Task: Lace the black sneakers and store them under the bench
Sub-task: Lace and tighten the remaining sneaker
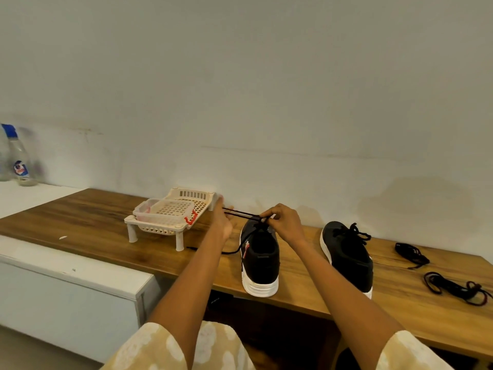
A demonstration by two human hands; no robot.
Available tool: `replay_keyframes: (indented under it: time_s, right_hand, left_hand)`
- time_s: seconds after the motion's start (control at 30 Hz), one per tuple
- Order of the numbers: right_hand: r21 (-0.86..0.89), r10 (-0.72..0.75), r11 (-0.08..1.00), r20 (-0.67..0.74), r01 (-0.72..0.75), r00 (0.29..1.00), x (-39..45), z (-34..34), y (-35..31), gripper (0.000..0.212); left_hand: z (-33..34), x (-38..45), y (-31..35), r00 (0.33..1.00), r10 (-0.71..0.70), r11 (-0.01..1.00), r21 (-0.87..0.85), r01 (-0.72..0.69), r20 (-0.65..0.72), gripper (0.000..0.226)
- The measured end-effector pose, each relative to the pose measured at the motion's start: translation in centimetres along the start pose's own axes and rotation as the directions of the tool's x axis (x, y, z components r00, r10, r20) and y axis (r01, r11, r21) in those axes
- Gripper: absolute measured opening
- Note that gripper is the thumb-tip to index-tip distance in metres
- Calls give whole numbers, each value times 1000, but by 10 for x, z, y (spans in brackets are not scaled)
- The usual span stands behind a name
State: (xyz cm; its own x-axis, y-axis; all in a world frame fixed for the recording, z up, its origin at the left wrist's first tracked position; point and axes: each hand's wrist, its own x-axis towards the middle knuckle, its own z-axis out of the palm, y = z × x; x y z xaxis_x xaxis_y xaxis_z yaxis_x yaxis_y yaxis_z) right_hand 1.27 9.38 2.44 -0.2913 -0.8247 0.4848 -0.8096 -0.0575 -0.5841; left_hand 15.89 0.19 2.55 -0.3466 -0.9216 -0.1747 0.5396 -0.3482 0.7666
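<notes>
Hands (222, 222) (282, 222) pull thin black lace (240, 213) taut above matte sneaker (260, 260).

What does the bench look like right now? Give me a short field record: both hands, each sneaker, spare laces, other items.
left hand: pulling a lace strand taut to the left, beside the rack
right hand: pinching the lace at the near sneaker's eyelets
left sneaker: on the wooden bench, lacing under way, one lace end trailing on the wood
right sneaker: on the bench, lace threaded, ends loose on top
spare laces: two bundles, black one and black-red one, far right
plastic rack: cream, against the wall
bottle: far left, on white surface
</notes>
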Motion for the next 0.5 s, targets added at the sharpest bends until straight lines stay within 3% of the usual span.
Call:
replay_keyframes:
  time_s: [0.03,0.07,0.1,0.17,0.2,0.23,0.27,0.3,0.33,0.4,0.5]
  right_hand:
    - [19,-9,1000,-5,10,1000,-1,-1,0,16]
    - [35,-11,999,-9,11,1000,-1,0,0,16]
    - [53,-6,999,-11,6,1000,-2,0,0,18]
    - [102,16,995,-12,-15,1000,-4,1,0,20]
    - [113,22,993,-12,-21,1000,-5,1,0,21]
    - [107,19,994,-16,-17,1000,-5,1,-1,22]
    - [94,14,995,-21,-12,1000,-6,2,0,22]
    - [88,11,996,-23,-9,1000,-6,1,-1,22]
    - [95,16,995,-20,-14,1000,-6,1,-1,23]
    - [171,43,984,2,-42,999,-6,1,-2,23]
    - [365,133,921,28,-135,991,-8,-1,-1,19]
  left_hand:
    - [-2,5,4,1000,-2,976,-220,-1,-13,26]
    - [-3,7,8,1000,26,943,-331,-27,-7,12]
    - [-5,7,10,998,56,942,-330,-60,-19,8]
    - [-4,7,14,983,180,979,-94,-182,-36,7]
    - [-5,8,15,947,321,932,183,-313,-16,10]
    - [-6,7,16,874,480,734,508,-450,80,15]
    - [-7,6,16,786,571,438,723,-534,235,19]
    - [-7,3,17,727,585,202,804,-559,358,21]
    - [-9,0,19,691,585,82,817,-570,424,22]
    - [-12,-4,23,681,557,12,815,-579,475,26]
    - [-19,-5,21,704,329,-258,777,-573,629,57]
